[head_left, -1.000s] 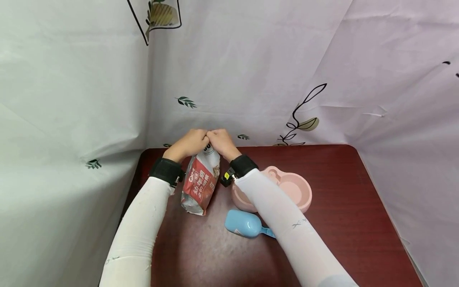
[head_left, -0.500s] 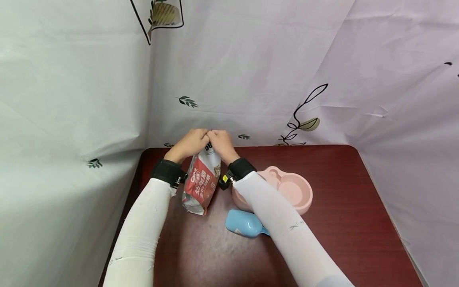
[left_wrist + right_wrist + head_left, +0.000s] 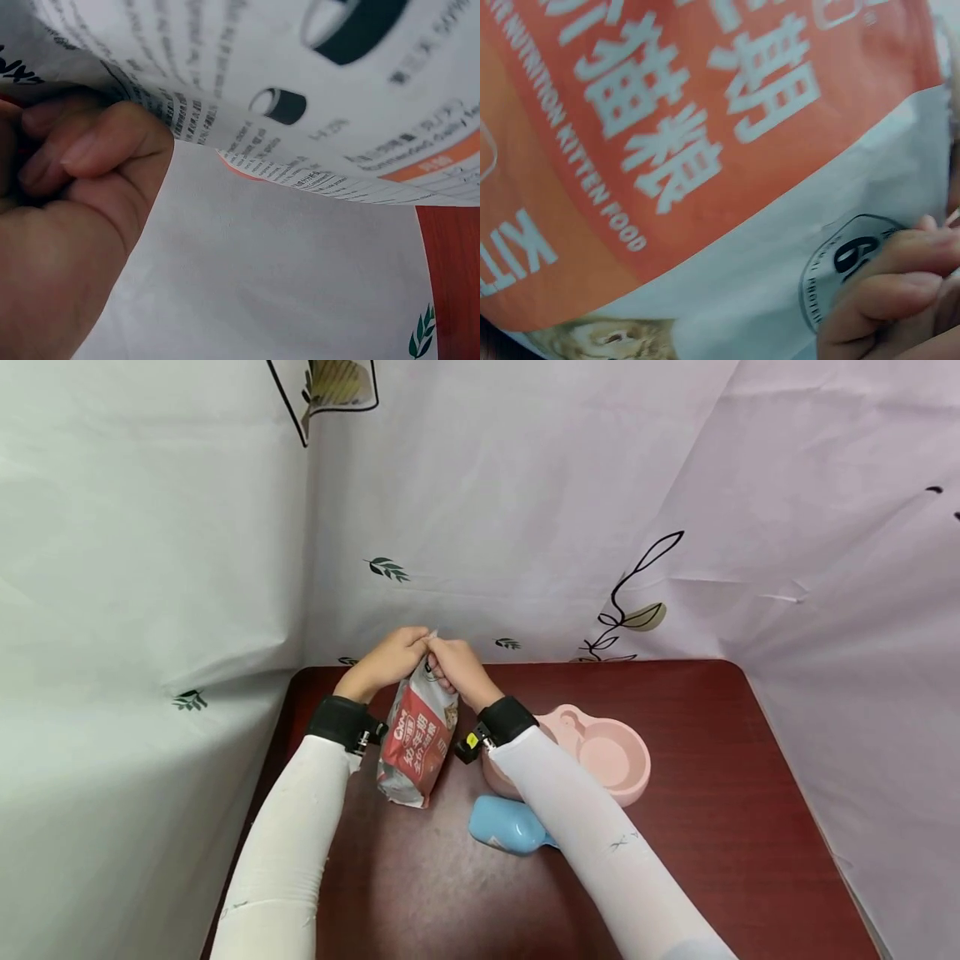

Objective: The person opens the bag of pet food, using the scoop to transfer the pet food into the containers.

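A red and white kitten food bag point(image 3: 417, 739) stands on the dark red table, near its back left corner. My left hand point(image 3: 388, 660) grips the top edge of the bag from the left. From the right, my right hand point(image 3: 461, 670) pinches the same top edge, close against the left hand. Curled left fingers point(image 3: 112, 150) show at the bag's printed back in the left wrist view. In the right wrist view, bent right fingers point(image 3: 889, 296) lie against the white upper part of the bag's front. Whether the bag's mouth is sealed is hidden.
A pink two-bowl pet dish point(image 3: 641, 777) sits right of the bag, partly behind the right forearm. In front of it lies a light blue scoop point(image 3: 508, 825), its handle partly under that forearm. White patterned cloth point(image 3: 480, 527) hangs behind the table point(image 3: 720, 860).
My right hand has shifted slightly down along the bag's top, its fingers now visible. A bit of the bag's top edge now shows between the hands.
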Available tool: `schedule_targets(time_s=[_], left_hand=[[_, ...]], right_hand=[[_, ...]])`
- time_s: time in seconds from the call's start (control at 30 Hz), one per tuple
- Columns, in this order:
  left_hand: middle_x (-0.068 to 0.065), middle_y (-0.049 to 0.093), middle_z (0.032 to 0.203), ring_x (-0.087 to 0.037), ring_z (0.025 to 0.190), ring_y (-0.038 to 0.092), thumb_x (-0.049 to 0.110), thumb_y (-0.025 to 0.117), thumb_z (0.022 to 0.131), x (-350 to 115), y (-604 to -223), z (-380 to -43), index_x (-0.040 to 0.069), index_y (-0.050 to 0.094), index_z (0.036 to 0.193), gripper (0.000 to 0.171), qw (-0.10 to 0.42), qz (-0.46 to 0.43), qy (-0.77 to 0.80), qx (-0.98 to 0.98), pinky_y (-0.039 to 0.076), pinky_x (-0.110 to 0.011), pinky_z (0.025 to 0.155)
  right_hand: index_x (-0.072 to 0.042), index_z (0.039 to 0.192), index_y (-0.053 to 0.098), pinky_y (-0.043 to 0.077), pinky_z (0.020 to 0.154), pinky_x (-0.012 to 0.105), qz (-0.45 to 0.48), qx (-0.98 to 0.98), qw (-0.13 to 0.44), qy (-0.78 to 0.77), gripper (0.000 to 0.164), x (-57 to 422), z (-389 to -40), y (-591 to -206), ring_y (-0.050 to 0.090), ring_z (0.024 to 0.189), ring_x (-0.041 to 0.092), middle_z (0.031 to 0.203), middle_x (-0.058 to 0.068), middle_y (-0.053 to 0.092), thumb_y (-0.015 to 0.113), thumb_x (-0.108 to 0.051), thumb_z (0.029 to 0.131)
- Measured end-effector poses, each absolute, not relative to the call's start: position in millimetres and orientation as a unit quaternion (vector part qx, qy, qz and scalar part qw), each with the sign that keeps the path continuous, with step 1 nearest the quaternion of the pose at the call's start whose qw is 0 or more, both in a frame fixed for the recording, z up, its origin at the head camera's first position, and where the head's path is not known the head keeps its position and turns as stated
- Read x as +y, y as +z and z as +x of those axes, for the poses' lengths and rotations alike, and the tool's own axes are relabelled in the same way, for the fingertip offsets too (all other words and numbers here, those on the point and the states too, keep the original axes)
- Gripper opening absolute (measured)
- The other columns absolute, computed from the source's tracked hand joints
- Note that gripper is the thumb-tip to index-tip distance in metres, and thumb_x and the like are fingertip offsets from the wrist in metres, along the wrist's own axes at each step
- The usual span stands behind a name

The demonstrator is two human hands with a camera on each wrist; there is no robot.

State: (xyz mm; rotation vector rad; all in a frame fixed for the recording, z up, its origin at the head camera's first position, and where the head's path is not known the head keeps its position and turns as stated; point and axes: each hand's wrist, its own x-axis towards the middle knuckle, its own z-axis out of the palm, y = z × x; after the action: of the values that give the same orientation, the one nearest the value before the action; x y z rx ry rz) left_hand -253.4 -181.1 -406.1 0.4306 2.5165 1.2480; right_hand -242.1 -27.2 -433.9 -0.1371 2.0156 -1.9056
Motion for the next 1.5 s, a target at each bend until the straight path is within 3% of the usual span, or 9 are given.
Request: schedule_targets(time_s=[0.23,0.37,0.67,0.83,1.07,1.2,1.3,1.5], left_hand=[[-0.006,0.045,0.081,-0.024,0.078,0.052,0.019,0.037,0.109,-184,-408,-252,0.009,0.049,0.084,0.029,0.157,0.141,0.447,0.869,0.045,-0.034,0.072],[-0.005,0.042,0.078,-0.023,0.072,0.049,0.016,0.037,0.108,-184,-409,-251,0.009,0.045,0.081,0.029,0.151,0.142,0.438,0.875,0.042,-0.032,0.068],[-0.006,0.039,0.077,-0.022,0.069,0.043,0.013,0.037,0.107,-180,-405,-253,0.01,0.042,0.081,0.027,0.127,0.151,0.374,0.906,0.038,-0.034,0.067],[-0.006,0.038,0.077,-0.023,0.07,0.043,0.016,0.036,0.109,-178,-406,-253,0.01,0.041,0.082,0.028,0.128,0.139,0.373,0.908,0.039,-0.034,0.068],[-0.012,0.054,0.091,-0.026,0.089,0.055,0.023,0.036,0.11,-179,-405,-251,0.005,0.06,0.097,0.032,0.129,0.133,0.361,0.914,0.045,-0.038,0.08],[-0.007,0.054,0.079,-0.023,0.075,0.053,0.024,0.041,0.106,-181,-398,-243,0.005,0.065,0.088,0.035,0.129,0.137,0.326,0.926,0.043,-0.035,0.07],[-0.002,0.043,0.068,-0.02,0.062,0.042,0.023,0.041,0.104,-181,-394,-238,0.009,0.056,0.075,0.035,0.136,0.147,0.311,0.929,0.037,-0.032,0.061],[0.001,0.036,0.067,-0.016,0.058,0.035,0.017,0.04,0.106,-184,-393,-235,0.014,0.043,0.071,0.036,0.139,0.165,0.317,0.924,0.034,-0.031,0.059]], right_hand=[[-0.009,0.069,0.057,0.027,0.044,0.023,-0.043,0.719,0.2,-0.664,0.038,-25,-245,-430,0.033,0.042,0.007,0.053,-0.005,0.044,0.047,-0.024,0.103],[-0.008,0.068,0.057,0.026,0.046,0.022,-0.039,0.727,0.185,-0.661,0.041,-26,-249,-432,0.031,0.044,0.007,0.055,-0.005,0.046,0.052,-0.026,0.104],[-0.017,0.055,0.042,0.026,0.05,0.026,-0.038,0.77,0.126,-0.624,0.045,-24,-248,-434,0.027,0.048,0.011,0.051,-0.006,0.032,0.055,-0.02,0.098],[-0.016,0.056,0.045,0.024,0.047,0.026,-0.036,0.763,0.118,-0.634,0.043,-25,-248,-437,0.025,0.045,0.011,0.051,-0.006,0.033,0.054,-0.02,0.098],[-0.01,0.063,0.049,0.022,0.047,0.026,-0.057,0.724,0.134,-0.674,0.046,-24,-244,-443,0.024,0.045,0.01,0.053,-0.006,0.036,0.05,-0.026,0.106],[-0.003,0.072,0.053,0.026,0.048,0.024,-0.08,0.695,0.146,-0.699,0.039,-22,-242,-446,0.029,0.047,0.009,0.056,-0.005,0.04,0.046,-0.02,0.107],[-0.002,0.075,0.054,0.028,0.048,0.023,-0.091,0.683,0.15,-0.709,0.034,-20,-243,-449,0.032,0.048,0.009,0.057,-0.004,0.042,0.044,-0.015,0.105],[-0.005,0.073,0.053,0.026,0.047,0.024,-0.099,0.679,0.153,-0.711,0.032,-19,-244,-454,0.029,0.047,0.008,0.056,-0.004,0.04,0.043,-0.012,0.103]])
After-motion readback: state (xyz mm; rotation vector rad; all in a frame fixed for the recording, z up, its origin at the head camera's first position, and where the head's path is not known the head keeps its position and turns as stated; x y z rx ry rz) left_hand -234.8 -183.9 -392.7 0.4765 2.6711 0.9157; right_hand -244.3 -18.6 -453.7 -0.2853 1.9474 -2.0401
